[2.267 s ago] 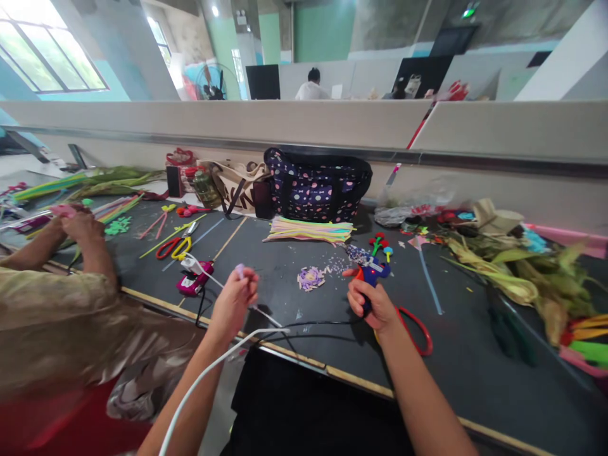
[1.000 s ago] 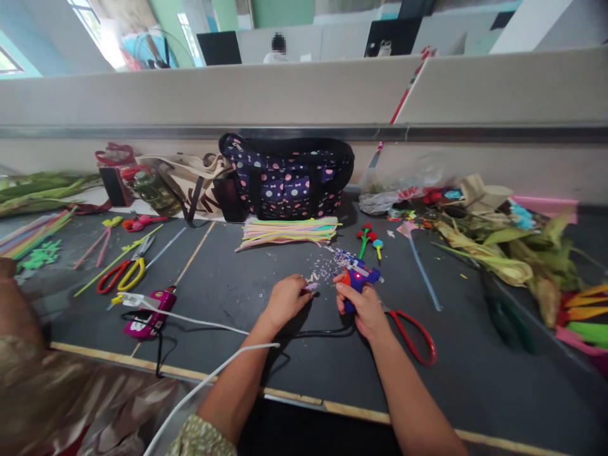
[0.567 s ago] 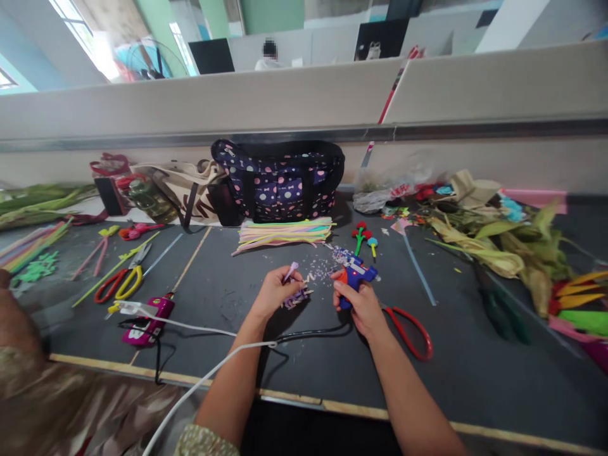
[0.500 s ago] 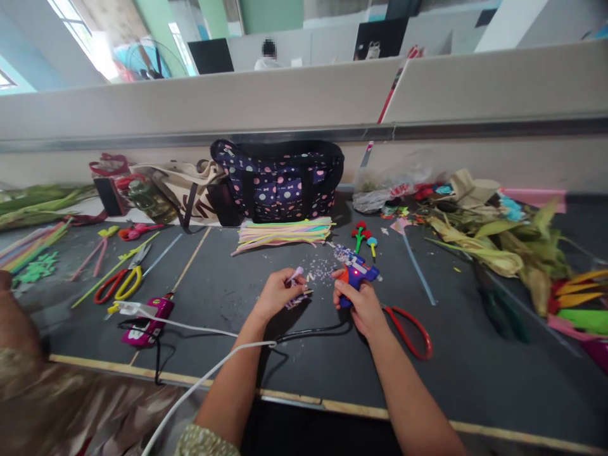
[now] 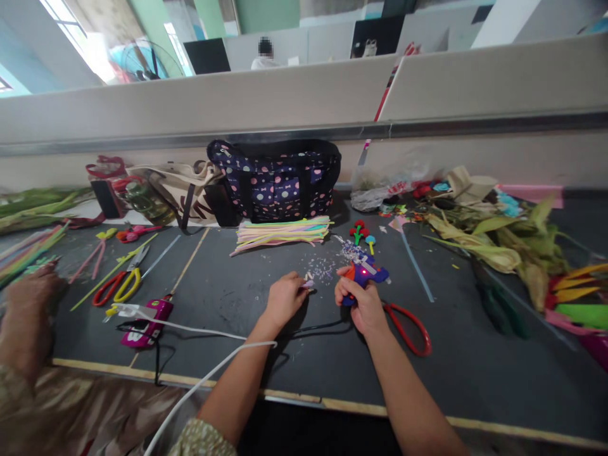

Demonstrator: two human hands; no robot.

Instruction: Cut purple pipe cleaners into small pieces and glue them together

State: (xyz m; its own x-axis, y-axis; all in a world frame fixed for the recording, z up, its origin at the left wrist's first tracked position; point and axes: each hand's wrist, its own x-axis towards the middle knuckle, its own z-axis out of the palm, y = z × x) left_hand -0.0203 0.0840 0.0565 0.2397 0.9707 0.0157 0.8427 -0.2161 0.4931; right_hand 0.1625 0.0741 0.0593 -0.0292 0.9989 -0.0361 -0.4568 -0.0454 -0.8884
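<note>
My right hand [image 5: 361,305] is wrapped round the handle of a blue and orange glue gun [image 5: 371,272], on which a small red light glows. Its black cord runs left across the dark table. Close by on the left, my left hand [image 5: 287,297] is closed, fingertips pinching a small pale purple piece [image 5: 308,282]; most of it is hidden by the fingers. Small white and purple bits [image 5: 323,268] lie scattered between and beyond my hands. Red-handled scissors or pliers [image 5: 409,329] rest beside my right wrist, their front end covered.
Behind my hands lies a bundle of pastel pipe cleaners [image 5: 282,233], before a patterned bag [image 5: 285,183]. At left are scissors [image 5: 124,278], a magenta device [image 5: 151,323] and another person's hand [image 5: 33,297]. Dried husks [image 5: 498,247] and dark pliers [image 5: 498,304] are at right.
My left hand has moved slightly right and turned, showing less of the purple piece. The glue gun has tilted a little. At left, the other person's hand has reached over the green pieces.
</note>
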